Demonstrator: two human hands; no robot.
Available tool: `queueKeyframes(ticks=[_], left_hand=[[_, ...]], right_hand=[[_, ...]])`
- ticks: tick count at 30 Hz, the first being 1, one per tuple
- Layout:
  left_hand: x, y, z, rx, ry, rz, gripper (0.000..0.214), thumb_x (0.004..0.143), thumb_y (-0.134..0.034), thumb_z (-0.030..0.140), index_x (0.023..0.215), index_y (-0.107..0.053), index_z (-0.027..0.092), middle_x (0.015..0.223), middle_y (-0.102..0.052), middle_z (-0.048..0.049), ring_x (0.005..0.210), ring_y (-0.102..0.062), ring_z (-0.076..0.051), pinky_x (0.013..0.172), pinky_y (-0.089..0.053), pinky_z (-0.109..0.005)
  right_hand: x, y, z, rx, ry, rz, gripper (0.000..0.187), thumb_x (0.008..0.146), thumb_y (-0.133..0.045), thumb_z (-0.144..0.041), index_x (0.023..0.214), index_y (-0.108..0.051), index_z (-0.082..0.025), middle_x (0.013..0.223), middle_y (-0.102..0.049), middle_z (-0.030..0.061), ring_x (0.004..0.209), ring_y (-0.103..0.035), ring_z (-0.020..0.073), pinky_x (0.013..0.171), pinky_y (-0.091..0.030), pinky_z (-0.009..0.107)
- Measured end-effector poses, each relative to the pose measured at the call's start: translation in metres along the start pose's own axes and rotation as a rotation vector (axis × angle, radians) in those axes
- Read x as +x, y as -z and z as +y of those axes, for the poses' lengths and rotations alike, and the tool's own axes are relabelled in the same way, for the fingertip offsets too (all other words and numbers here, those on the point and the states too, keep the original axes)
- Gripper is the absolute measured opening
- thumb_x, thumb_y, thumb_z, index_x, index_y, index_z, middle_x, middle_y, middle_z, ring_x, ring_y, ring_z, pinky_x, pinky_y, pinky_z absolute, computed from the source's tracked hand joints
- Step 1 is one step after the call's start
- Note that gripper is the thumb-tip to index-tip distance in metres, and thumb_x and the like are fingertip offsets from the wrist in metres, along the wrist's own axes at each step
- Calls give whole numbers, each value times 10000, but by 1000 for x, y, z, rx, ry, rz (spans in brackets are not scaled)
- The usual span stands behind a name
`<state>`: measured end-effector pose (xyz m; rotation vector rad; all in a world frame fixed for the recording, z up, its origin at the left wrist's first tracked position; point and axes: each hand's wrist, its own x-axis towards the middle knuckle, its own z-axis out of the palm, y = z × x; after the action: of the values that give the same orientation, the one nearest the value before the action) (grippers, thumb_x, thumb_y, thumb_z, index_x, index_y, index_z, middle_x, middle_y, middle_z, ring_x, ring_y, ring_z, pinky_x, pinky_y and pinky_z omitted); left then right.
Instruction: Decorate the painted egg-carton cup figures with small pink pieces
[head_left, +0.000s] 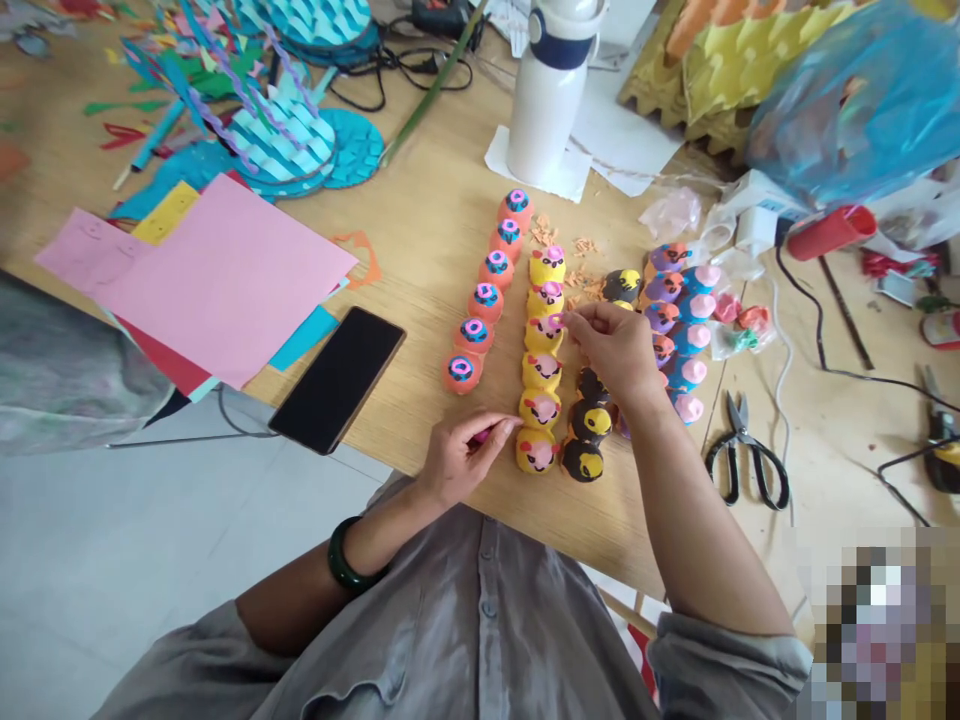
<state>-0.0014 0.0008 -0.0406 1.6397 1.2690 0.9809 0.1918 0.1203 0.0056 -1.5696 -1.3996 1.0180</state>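
Note:
A row of yellow egg-carton cups (541,370) with pink clay pieces and small dark marks runs away from me. My right hand (616,345) reaches over it, thumb and forefinger pinched at a small pink clay piece (553,322) on the third cup from the far end. My left hand (463,455) is closed around a magenta clay lump (484,436), partly hidden by its fingers, and its fingertips come to the near yellow cups. Orange cups (474,334) with blue and pink rings stand to the left. Black cups (589,422) with yellow patches lie to the right, partly under my right hand.
Purple cups (664,318) and blue cups (691,338) stand farther right, beside scissors (742,450). A phone (337,380) overhangs the front edge near pink paper (232,270). Behind are a white bottle (546,110), orange scraps (581,275) and a blue bag (855,120). Cables cross the right side.

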Motion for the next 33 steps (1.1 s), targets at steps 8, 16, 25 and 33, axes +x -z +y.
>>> queueKeyframes(ticks=[8, 16, 25, 33], left_hand=[[2, -1, 1, -17, -44, -13, 220, 977, -575, 251, 976, -772, 152, 851, -769, -66, 693, -652, -121, 663, -497, -211], [2, -2, 0, -4, -33, -17, 223, 977, -574, 266, 959, -770, 160, 838, -764, -64, 683, -644, -122, 662, -506, -216], [3, -2, 0, -19, -56, -21, 200, 971, -579, 227, 954, -764, 153, 827, -757, -66, 677, -638, -119, 654, -500, -214], [1, -2, -1, -30, -26, -25, 223, 985, -570, 268, 996, -767, 166, 870, -762, -68, 712, -646, -129, 682, -499, -229]], right_hand=[[2, -3, 0, -126, 1, -43, 160, 800, -650, -243, 656, -621, -179, 579, -582, -23, 521, -448, 94, 500, -307, 244], [-10, -9, -3, -636, 226, 130, 160, 863, -627, -306, 793, -729, -204, 726, -699, 18, 633, -560, 146, 565, -339, 269], [-16, -4, 0, -711, 293, 126, 329, 877, -480, -146, 1016, -772, -202, 895, -758, 56, 767, -664, 196, 624, -453, 293], [-23, -5, 4, -723, 414, 132, 498, 829, -434, -30, 1162, -738, -242, 1099, -739, 67, 1015, -660, 238, 760, -552, 340]])
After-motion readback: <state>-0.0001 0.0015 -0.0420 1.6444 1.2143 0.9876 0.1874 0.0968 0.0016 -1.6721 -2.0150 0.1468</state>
